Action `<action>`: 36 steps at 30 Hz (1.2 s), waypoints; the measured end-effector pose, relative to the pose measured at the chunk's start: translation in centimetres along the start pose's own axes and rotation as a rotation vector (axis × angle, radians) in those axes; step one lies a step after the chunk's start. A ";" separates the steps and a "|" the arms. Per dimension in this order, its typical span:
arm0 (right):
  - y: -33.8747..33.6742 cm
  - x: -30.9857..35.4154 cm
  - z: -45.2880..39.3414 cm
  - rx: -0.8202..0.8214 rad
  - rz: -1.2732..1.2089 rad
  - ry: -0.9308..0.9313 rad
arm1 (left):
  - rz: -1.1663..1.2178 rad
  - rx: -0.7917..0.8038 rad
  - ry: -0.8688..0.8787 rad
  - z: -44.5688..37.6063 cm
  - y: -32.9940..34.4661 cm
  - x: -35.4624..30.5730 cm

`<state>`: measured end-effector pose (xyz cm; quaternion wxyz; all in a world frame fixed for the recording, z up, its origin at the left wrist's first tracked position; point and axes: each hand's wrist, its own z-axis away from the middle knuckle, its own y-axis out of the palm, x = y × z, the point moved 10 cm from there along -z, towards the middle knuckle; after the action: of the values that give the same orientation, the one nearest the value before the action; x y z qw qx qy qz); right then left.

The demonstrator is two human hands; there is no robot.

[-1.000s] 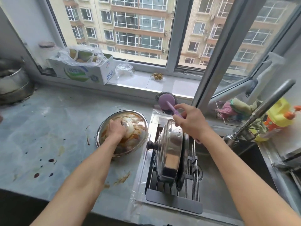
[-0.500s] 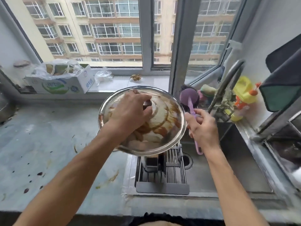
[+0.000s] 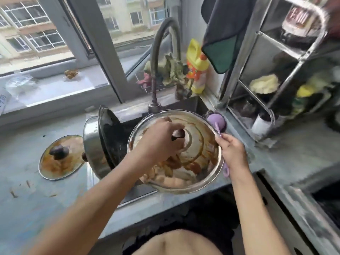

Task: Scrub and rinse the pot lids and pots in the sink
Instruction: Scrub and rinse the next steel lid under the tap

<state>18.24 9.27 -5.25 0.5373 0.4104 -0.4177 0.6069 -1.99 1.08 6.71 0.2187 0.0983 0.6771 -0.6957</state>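
Note:
My left hand (image 3: 161,142) grips the dark knob of a large steel pot lid (image 3: 200,173) smeared with brown sauce and holds it over the sink (image 3: 195,105). At the lid's right rim, my right hand (image 3: 232,150) is closed on the handle of a purple dish brush (image 3: 216,120), whose head sits just above the rim. A steel pot (image 3: 92,144) stands on its side at the sink's left, with a dark pan (image 3: 110,137) leaning in it. A second, smaller sauce-stained lid (image 3: 60,159) lies flat on the counter to the left.
The curved faucet (image 3: 156,57) rises behind the lid. A yellow detergent bottle (image 3: 197,67) and rags stand in the corner. At the right is a metal dish rack (image 3: 276,70) with bowls, and a dark towel (image 3: 220,34) hangs above. The grey counter (image 3: 27,199) carries sauce spots.
My left hand lifted the dirty lid off the counter and carried it right, over the sink. My right hand followed with the brush. My view swung right, showing a second lid on the counter.

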 end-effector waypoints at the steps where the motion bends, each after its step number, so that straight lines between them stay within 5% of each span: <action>1: -0.9 -0.8 -0.6 -0.028 -0.021 0.042 | 0.018 0.013 -0.004 -0.6 1.2 -0.1; 6: -4.9 -2.7 -4.8 -0.114 0.031 0.096 | 0.173 0.010 -0.081 -4.6 6.7 0.1; 12: -5.4 -6.0 -9.5 -0.150 0.075 0.192 | 0.371 -0.115 -0.679 -5.6 12.4 11.0; 14: -4.0 -6.8 -10.5 -0.111 0.099 0.213 | 0.629 -0.132 -0.917 -4.1 14.7 14.8; 18: -0.4 -6.5 -12.1 -0.016 0.207 0.139 | 1.385 -0.339 -1.129 -1.9 15.5 14.5; 23: 3.5 -6.2 -14.6 0.156 0.757 0.073 | 1.630 -0.494 -1.162 -2.4 14.5 15.4; 30: 9.6 0.3 -18.2 0.410 1.554 -0.167 | 1.388 -0.539 -1.043 -5.0 12.0 16.0; 36: 16.3 7.0 -20.7 0.323 1.627 -0.494 | 1.277 -0.569 -1.053 -6.5 12.2 17.6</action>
<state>0.36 29.86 -6.20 -0.2352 0.1752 -0.5953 0.7481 -13.28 4.63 -12.28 0.8671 0.0665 0.4515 -0.1997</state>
